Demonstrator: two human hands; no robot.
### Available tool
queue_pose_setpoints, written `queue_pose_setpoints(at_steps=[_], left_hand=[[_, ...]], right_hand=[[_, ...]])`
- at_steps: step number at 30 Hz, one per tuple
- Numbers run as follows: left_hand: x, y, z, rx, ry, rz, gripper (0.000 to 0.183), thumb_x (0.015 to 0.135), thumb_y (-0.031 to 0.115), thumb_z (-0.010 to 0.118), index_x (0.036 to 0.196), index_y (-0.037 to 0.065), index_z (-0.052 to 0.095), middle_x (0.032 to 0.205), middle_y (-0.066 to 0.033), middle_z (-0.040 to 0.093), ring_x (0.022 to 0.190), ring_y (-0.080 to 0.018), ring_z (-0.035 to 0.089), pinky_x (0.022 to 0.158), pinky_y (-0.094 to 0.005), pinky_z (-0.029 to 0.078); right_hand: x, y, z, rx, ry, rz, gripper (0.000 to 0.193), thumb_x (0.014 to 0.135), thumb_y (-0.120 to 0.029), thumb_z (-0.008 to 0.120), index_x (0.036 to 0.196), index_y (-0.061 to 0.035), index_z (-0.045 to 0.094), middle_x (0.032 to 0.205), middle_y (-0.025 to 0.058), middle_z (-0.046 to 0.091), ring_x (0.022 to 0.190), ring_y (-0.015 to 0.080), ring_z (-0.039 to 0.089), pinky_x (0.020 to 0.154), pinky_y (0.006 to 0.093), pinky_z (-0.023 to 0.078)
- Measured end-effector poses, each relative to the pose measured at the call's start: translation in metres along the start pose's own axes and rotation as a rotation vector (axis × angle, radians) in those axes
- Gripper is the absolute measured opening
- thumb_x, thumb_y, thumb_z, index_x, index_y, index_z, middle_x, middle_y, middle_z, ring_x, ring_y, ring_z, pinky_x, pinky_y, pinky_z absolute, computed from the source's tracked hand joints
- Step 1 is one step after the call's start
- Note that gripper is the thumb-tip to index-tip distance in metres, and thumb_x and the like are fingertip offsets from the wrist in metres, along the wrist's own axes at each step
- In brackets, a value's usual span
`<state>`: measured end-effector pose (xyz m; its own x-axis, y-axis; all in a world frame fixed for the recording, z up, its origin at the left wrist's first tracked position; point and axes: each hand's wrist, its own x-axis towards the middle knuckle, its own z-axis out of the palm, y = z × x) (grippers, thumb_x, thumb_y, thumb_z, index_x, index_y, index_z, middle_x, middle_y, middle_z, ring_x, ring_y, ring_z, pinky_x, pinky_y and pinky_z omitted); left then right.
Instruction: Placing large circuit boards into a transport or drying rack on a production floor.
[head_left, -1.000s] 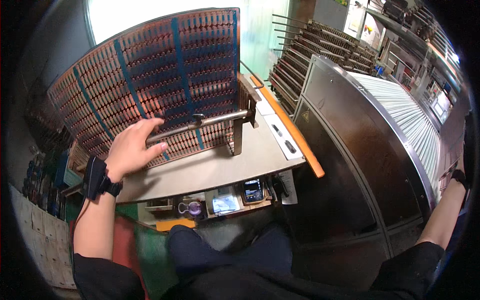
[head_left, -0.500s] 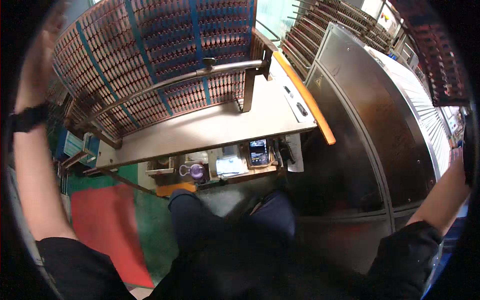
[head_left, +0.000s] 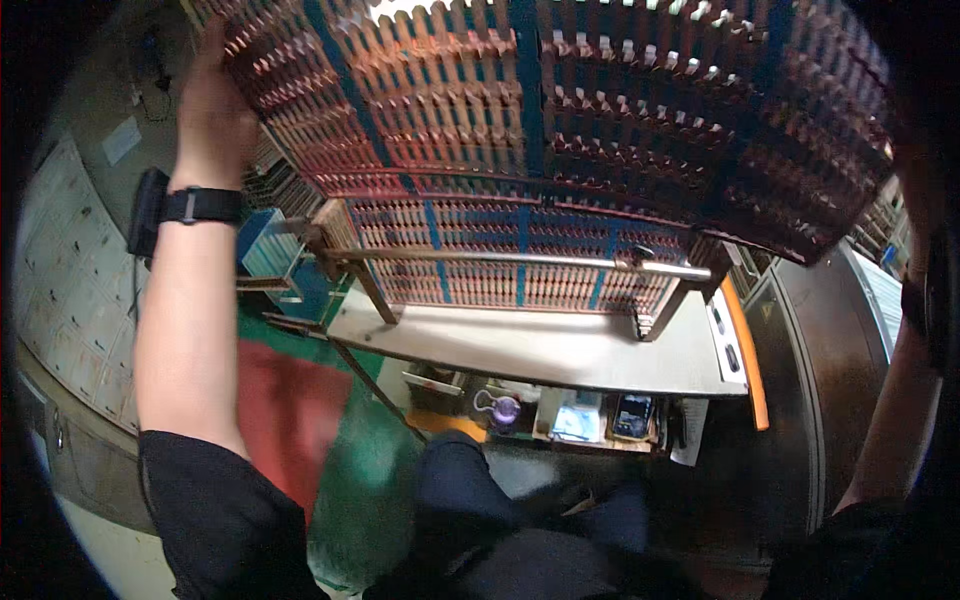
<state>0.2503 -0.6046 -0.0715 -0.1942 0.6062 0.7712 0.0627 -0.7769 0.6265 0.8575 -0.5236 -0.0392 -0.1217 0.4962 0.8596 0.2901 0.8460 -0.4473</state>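
A large panel [head_left: 620,130], with rows of copper-toned pieces and blue-green bands, hangs raised and tilted across the upper view. My left hand [head_left: 215,125] grips its left edge, and a black watch strap circles that wrist. Beside the panel's right end, in the dark rim, is my right hand [head_left: 912,215]; its fingers are hidden. Below and beyond the raised panel, a similar panel [head_left: 480,270] leans on a pale workbench [head_left: 520,340], behind a metal bar [head_left: 520,260].
A shelf under the bench holds a purple cup [head_left: 505,409], papers [head_left: 577,423] and a phone [head_left: 633,415]. An orange strip [head_left: 745,350] edges the bench's right end, near a dark metal cabinet [head_left: 835,320]. At the left lie a red mat [head_left: 285,410] and a blue crate [head_left: 268,245].
The raised panel has come from the upper right to in front of me. My left hand now grips its left edge. The view has shifted, and the bench appears farther right and lower.
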Motion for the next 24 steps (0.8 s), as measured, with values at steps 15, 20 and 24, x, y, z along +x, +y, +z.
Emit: queue_pose_setpoints(at_steps=[15,20,24], left_hand=[[-0.014,-0.097,-0.008,0.021,0.282,-0.047,0.032,0.101,0.038,0.058,0.100,0.007,0.063,0.095,-0.0054,0.066,0.091,-0.0164,0.063,0.085,-0.0334,0.052],[-0.018,-0.108,-0.012,0.285,0.520,0.107,0.039,0.104,0.036,0.053,0.127,0.005,0.057,0.127,-0.0051,0.059,0.117,-0.0156,0.056,0.105,-0.0334,0.043],[-0.009,-0.117,-0.034,0.058,0.384,-0.025,0.049,0.103,0.038,0.055,0.137,0.004,0.050,0.137,-0.0057,0.053,0.127,-0.0167,0.050,0.111,-0.0337,0.037]], right_hand=[[0.041,-0.008,0.131,0.507,-0.188,0.245,0.018,0.098,-0.030,0.059,0.101,-0.0127,0.061,0.089,0.0033,0.063,0.078,0.0162,0.062,0.068,0.0332,0.053],[0.064,-0.005,0.140,0.568,-0.187,0.215,0.020,0.099,-0.027,0.059,0.100,-0.0076,0.060,0.083,0.0019,0.063,0.070,0.0148,0.061,0.065,0.0318,0.052],[0.067,0.023,0.131,0.623,-0.234,0.152,0.020,0.097,-0.025,0.063,0.100,-0.0050,0.062,0.085,0.0030,0.065,0.074,0.0120,0.064,0.065,0.0286,0.053]])
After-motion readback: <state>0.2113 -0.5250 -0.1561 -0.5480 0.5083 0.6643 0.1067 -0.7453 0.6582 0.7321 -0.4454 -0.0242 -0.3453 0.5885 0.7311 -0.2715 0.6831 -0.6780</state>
